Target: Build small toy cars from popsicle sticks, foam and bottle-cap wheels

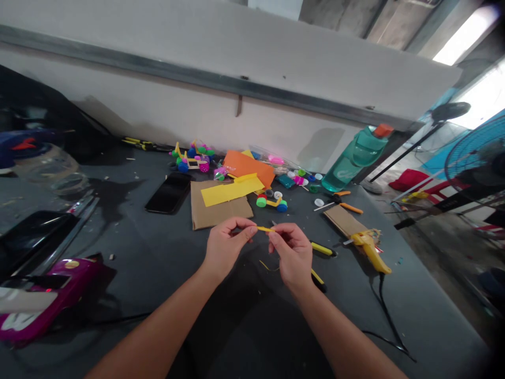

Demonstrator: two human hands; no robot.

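Note:
My left hand [226, 245] and my right hand [290, 252] are held together above the dark table [150, 247], both pinching a thin yellow strip [263, 229] between fingertips. The left fingers grip its left end, the right fingers its right end. Under my right hand lie yellow-handled tools [321, 248] and a thin yellow sliver [265, 266]. Just beyond my hands lies a brown cardboard piece [215, 213] with a yellow sheet [231, 190] on it.
A small bottle-cap wheeled toy [272, 201], an orange sheet [248, 166], a black phone [170, 192], loose caps and another toy [191, 157] lie at the back. A yellow glue gun [371, 246] and teal bottle [353, 157] are right; a purple object [43, 302] left.

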